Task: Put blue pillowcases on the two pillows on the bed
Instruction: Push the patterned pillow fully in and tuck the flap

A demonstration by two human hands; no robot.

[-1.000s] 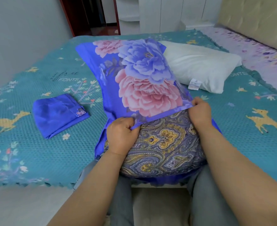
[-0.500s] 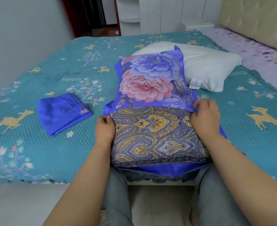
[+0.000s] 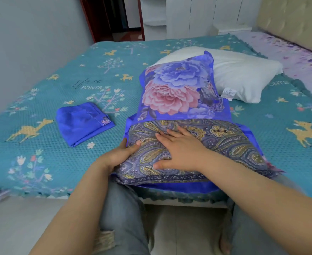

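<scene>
A paisley-patterned pillow (image 3: 215, 144) lies at the bed's near edge, its far half inside a blue floral pillowcase (image 3: 177, 89). My left hand (image 3: 120, 153) grips the pillow's left edge, thumb on top and fingers underneath. My right hand (image 3: 179, 150) lies flat on the pillow's exposed part with fingers spread. The case's lower layer shows as a blue strip under the pillow's near end. A second, bare white pillow (image 3: 243, 78) rests behind. A folded blue pillowcase (image 3: 81, 122) sits on the bedspread to the left.
The teal bedspread (image 3: 41, 162) with deer and tree prints covers the bed. A lilac sheet (image 3: 298, 59) and padded headboard (image 3: 295, 21) are at the far right. A grey wall runs along the left. My knees and the tiled floor are below the bed edge.
Both hands let go of the pillowcase's open edge. The right hand moved left onto the pillow top and flattened; the left hand took the pillow's left side. The case settled lower.
</scene>
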